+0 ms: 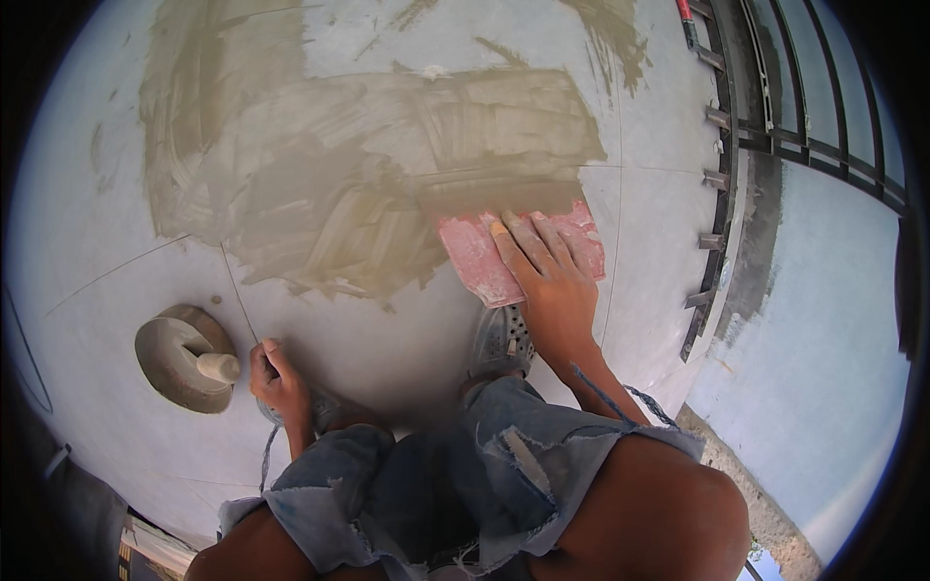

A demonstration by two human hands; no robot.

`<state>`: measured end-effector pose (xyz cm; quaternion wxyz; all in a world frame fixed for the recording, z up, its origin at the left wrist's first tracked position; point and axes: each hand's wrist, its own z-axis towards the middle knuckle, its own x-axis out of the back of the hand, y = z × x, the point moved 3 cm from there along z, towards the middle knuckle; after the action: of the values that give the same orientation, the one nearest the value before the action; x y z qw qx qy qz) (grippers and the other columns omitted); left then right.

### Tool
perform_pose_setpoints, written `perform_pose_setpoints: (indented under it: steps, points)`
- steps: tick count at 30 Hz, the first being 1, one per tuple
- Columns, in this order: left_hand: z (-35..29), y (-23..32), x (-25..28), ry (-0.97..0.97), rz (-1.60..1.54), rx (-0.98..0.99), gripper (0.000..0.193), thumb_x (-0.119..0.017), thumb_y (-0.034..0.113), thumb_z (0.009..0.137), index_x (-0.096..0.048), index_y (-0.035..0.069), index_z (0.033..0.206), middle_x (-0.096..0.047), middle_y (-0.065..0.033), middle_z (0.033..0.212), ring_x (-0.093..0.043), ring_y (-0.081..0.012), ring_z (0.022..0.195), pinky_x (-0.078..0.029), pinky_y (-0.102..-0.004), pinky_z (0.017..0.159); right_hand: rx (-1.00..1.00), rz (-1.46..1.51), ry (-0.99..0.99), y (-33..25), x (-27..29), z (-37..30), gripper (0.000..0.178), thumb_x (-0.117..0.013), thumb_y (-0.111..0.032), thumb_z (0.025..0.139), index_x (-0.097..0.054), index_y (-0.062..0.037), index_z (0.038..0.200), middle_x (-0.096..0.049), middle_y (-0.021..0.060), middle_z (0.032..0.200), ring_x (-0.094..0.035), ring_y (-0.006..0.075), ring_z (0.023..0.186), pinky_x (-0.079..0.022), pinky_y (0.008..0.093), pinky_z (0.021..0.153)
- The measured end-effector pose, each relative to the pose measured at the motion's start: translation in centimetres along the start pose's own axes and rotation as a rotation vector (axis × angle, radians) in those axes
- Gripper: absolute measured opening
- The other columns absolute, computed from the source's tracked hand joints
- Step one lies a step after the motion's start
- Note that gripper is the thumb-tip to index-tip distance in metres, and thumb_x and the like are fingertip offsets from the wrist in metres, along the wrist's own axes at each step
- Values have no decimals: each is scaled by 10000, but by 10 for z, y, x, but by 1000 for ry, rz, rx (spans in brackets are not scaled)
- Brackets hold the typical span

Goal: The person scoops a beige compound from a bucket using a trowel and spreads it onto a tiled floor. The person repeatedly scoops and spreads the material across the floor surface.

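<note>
My right hand presses a flat pink rubber grout spreader against the tiled floor, fingers laid along its top and smeared with grout. The spreader's far edge meets a wet greyish-brown grout layer spread in broad streaks over the tiles. My left hand is closed beside my left shoe, thumb uppermost, with nothing visible in it. Just left of that hand stands a round bowl coated with grout. A tool with a pale, stubby handle rests in it, the handle over the rim nearest my hand.
Large pale tiles with thin joints surround the grout. Along the right runs a dark metal rail with short brackets, beside a barred metal frame. A red-and-black object lies at the rail's far end. My grey shoe is close behind the spreader.
</note>
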<state>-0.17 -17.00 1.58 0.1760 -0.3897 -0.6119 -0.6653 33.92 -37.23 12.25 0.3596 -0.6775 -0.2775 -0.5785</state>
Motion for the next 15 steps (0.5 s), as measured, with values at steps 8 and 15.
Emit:
perform_pose_setpoints:
  steps: [8,15]
  points:
    - [-3,4,-3,18,-17,-11,281,-585,198,1115,-702,-25,991,-690,-113,818,-598,-199,721,-497,-353,684,-17,15,1,14,-10,7,595,-685,16,848,-702,-162,1416,-677,42,1469,-620,320,1371,-500,451,1125]
    - [-5,-3,-4,9,-46,40,270,-605,206,1108,-714,-19,1006,-705,-100,839,-582,-173,725,-490,-333,680,-74,22,50,20,49,14,572,-672,19,843,-709,-129,1395,-727,94,1364,-679,303,1286,-529,445,1062]
